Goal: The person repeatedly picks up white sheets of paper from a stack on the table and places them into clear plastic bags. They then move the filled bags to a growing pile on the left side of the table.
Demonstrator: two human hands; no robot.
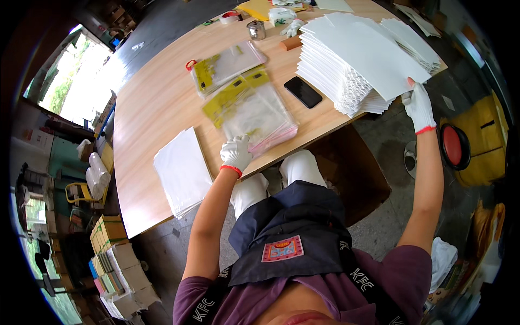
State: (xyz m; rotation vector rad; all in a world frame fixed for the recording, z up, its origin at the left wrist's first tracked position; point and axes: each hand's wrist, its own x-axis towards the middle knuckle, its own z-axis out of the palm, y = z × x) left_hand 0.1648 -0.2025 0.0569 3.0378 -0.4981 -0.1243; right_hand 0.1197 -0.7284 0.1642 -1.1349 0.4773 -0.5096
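My right hand (418, 106), in a white glove with a red cuff, pinches the near right corner of the top white sheet (360, 46). Its thumb lies on top of the sheet. That sheet rests on a tall, fanned stack of white folded sheets (325, 70) at the table's right. My left hand (236, 153), gloved the same way, touches the near left corner of a pile of clear plastic bags (265, 111) with yellow-green printed tops. Its fingers are curled, and whatever they hold is hidden. More clear bags (230, 65) lie just beyond.
A black phone (303, 92) lies between the bags and the tall stack. A lower white pile (184, 172) sits on the left. Toward the back stand a metal cup (256, 30) and tape roll (230, 17). An open cardboard box (352, 173) is under the table's edge.
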